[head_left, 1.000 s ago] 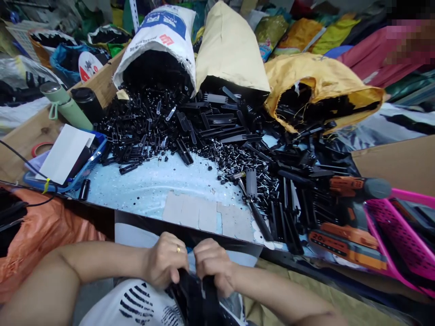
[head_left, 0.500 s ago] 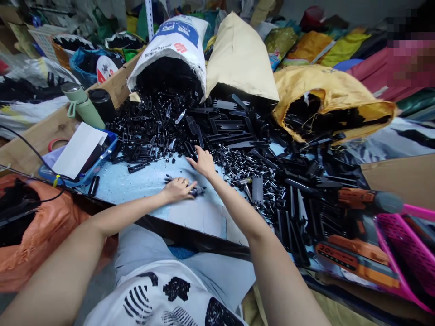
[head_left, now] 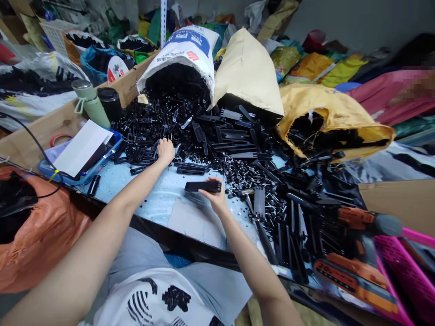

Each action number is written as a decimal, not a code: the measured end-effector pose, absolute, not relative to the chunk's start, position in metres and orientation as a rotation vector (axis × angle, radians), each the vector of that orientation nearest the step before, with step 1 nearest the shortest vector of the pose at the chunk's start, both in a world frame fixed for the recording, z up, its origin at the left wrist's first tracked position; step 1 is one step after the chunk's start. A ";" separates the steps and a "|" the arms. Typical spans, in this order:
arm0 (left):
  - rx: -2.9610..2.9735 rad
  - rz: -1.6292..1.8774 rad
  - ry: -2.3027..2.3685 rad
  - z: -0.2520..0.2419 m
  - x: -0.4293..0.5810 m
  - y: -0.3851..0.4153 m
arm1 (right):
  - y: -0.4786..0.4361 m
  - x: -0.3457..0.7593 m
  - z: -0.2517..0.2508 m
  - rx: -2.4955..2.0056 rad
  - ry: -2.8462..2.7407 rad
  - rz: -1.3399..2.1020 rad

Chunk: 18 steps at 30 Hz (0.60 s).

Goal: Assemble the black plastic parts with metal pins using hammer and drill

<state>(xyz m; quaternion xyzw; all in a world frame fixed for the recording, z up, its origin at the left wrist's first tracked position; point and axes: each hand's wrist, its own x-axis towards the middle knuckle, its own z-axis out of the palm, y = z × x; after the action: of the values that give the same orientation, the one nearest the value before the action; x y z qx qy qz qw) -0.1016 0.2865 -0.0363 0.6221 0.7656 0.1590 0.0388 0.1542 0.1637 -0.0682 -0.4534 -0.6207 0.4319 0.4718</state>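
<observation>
My right hand [head_left: 217,195] is closed on a flat black plastic piece with notched prongs at one end [head_left: 200,186], held level over the front of the blue work surface [head_left: 149,188]. Further back and to the left, my left hand [head_left: 166,151] has its fingers curled at the edge of a heap of small black plastic parts [head_left: 146,129]; whatever is between its fingertips is hidden. Between the two hands, long black pieces [head_left: 190,169] lie on the surface. A grey sheet [head_left: 192,219] lies flat in front of my right hand.
Loose metal pins [head_left: 234,172] and a hammer [head_left: 261,231] lie to the right, near an orange cordless drill [head_left: 356,219] and a pink basket [head_left: 390,253]. Open white [head_left: 183,50], cream [head_left: 248,68] and yellow sacks [head_left: 312,99] stand behind. A blue tray [head_left: 79,179] and green bottle [head_left: 90,104] are left.
My left hand has moved from the front of the surface back to the small parts. My right hand has come forward from the pile and now holds the black piece.
</observation>
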 end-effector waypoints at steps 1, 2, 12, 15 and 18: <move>1.903 0.485 2.349 -0.037 -0.099 0.289 | 0.154 0.163 -0.076 -1.143 -1.519 1.020; 1.914 0.483 2.339 -0.037 -0.098 0.289 | 0.147 0.174 -0.081 -1.180 -1.550 0.978; 1.952 0.471 2.320 -0.045 -0.088 0.284 | 0.132 0.181 -0.078 -1.300 -2.466 0.377; 1.948 0.483 2.315 -0.040 -0.092 0.285 | 0.137 0.160 -0.077 -1.321 -2.533 0.269; 1.944 0.506 2.305 -0.034 -0.101 0.274 | 0.136 0.162 -0.073 -1.342 -2.478 0.279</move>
<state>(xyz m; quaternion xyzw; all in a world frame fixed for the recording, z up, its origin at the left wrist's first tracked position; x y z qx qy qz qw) -0.1008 0.2737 -0.0335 0.6353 0.7532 0.1655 0.0421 0.1617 0.1360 -0.0728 -0.4682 -0.8646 0.0973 0.1544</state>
